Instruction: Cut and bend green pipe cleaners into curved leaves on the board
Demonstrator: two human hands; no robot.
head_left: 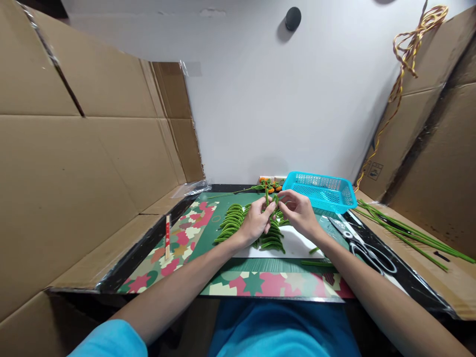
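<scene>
My left hand (255,220) pinches a green fuzzy pipe cleaner (267,197), whose end stands up above the fingers. Close on its right, my right hand (299,210) has its thumb and fingertips closed on a bent part of the green piece. Below and around both hands, several curved green pipe cleaner pieces (231,223) lie in rows. A second group of curved pieces (272,241) rests on a white sheet (297,243), partly hidden by my hands. Short straight green pieces (316,263) lie beside my right forearm.
A blue plastic basket (347,206) stands at the back right, beside orange flowers (273,187) with green stems. Scissors (372,255) and long green pipe cleaners (412,233) lie right. Chopsticks in a red wrapper (167,238) lie left. Cardboard walls (74,173) flank the table.
</scene>
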